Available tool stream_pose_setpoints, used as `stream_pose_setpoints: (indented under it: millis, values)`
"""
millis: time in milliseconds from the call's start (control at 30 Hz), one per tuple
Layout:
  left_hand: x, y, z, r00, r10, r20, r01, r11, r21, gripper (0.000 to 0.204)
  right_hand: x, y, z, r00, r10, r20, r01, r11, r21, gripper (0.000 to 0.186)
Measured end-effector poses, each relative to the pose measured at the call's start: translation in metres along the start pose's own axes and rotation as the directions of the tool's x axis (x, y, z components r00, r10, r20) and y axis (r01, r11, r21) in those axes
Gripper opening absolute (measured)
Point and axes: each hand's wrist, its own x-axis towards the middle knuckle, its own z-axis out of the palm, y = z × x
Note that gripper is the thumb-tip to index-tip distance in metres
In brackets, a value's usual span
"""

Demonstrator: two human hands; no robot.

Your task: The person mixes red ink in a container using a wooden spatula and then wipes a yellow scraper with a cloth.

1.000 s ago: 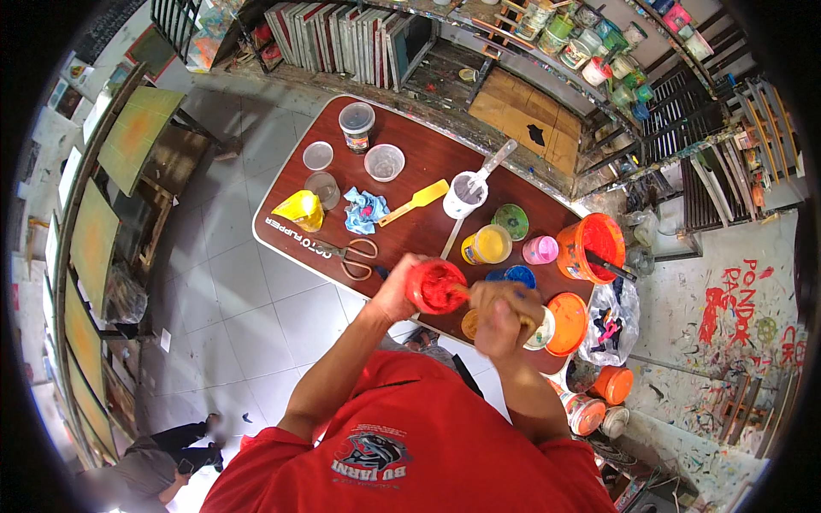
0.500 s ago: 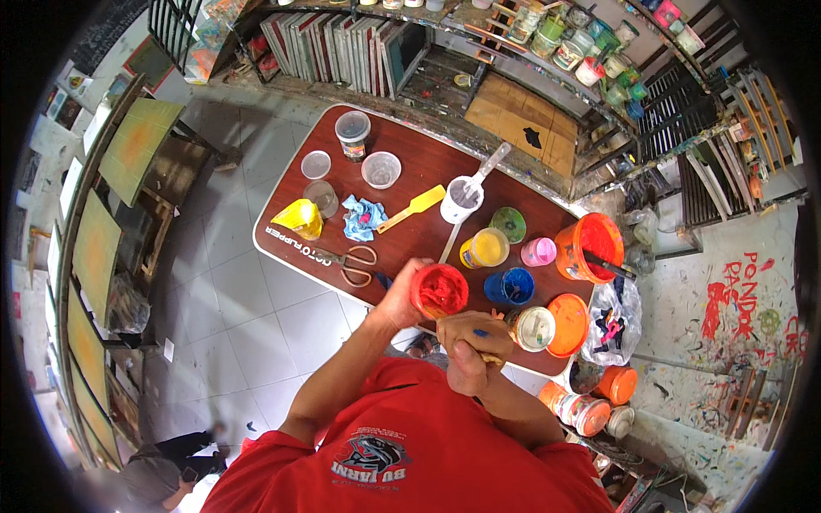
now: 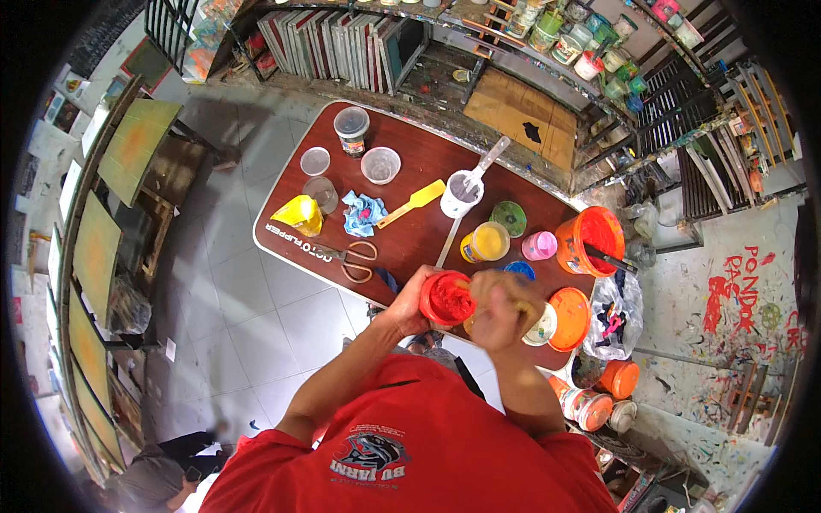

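Note:
Over the table's near edge, my left hand (image 3: 409,308) is wrapped round a small pot of red paint (image 3: 433,301), its open mouth tilted toward my right. Close beside its rim is my right hand (image 3: 505,309), smeared by motion but closed round what looks like a wooden stirring stick, mostly hidden by the fingers. Thick red paint lies heaped inside the pot. Behind my right hand are a pot of blue paint (image 3: 520,271), partly covered, and a white-lidded jar (image 3: 542,327). A yellow paint pot (image 3: 486,243) and a pink one (image 3: 540,246) stand farther back.
On the brown table (image 3: 402,231) lie scissors (image 3: 357,256), a yellow spatula (image 3: 415,203), a blue rag (image 3: 363,214) and a yellow pouch (image 3: 298,215). A white tub (image 3: 460,201) holds a scraper. An orange bucket (image 3: 569,248) stands right. Another person (image 3: 154,479) is at lower left.
The red pot and my left hand have shifted slightly right, and the pot's mouth tilts more to the right. My right hand has moved up and right, now covering part of the blue pot.

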Motion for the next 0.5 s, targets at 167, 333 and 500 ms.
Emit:
stream_pose_setpoints:
  millis: [167, 333, 500]
  values:
    - [-0.01, 0.032, 0.01, 0.991, 0.134, 0.029, -0.131, 0.987, -0.097, 0.041, -0.026, 0.007, -0.003, 0.971, -0.21, 0.111, 0.226, 0.962, -0.154, 0.013]
    - [0.006, -0.002, -0.002, 0.994, 0.105, 0.036, -0.105, 0.994, -0.001, 0.039, -0.005, -0.008, 0.018, 0.997, -0.026, -0.077, 0.032, 0.996, 0.08, 0.033]
    - [-0.015, 0.027, 0.005, 0.995, 0.096, 0.002, -0.096, 0.995, 0.004, 0.044, -0.007, -0.005, -0.004, 0.995, -0.059, 0.086, 0.042, 0.982, 0.181, 0.022]
